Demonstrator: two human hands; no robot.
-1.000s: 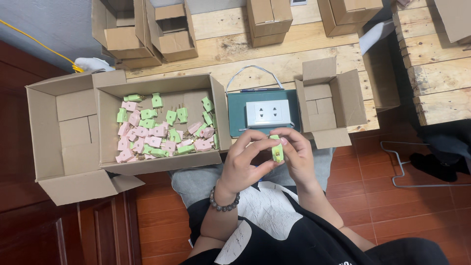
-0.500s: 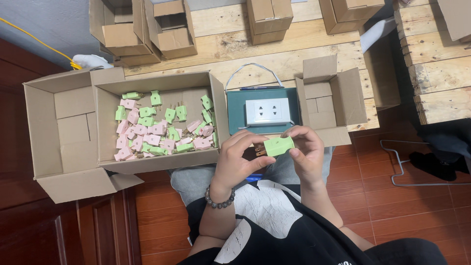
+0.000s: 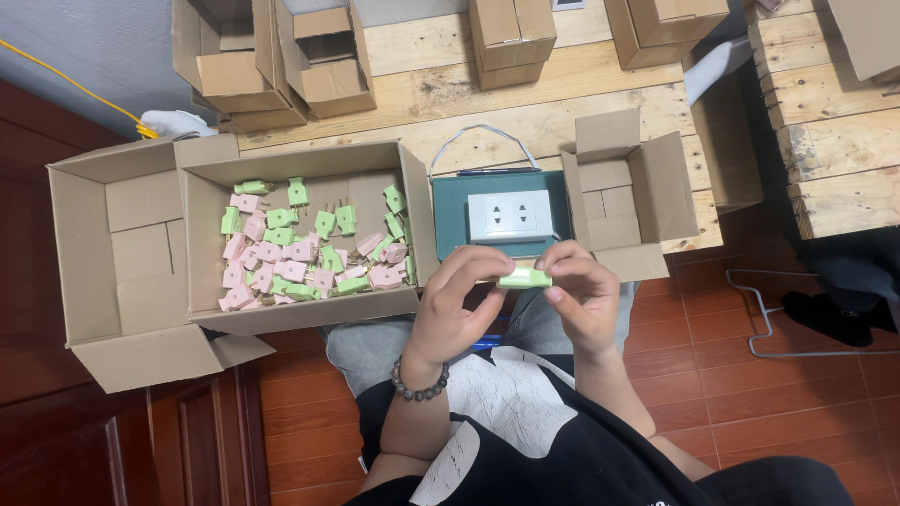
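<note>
Fingers point(image 3: 487, 265) of both hands pinch a green plug point(image 3: 524, 277) at chest height.

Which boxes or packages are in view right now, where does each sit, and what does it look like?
Open cardboard box, left: brown, holds pink and green plugs.
Empty cardboard box, far left: brown, flaps open.
Small open carton, right of the green socket box: brown, empty.
Stacked cartons, top: brown.
No screens or signs.

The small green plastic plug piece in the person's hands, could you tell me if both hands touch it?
Touching. The head view shows the left hand and right hand pinching the green plug piece by its ends.
</note>
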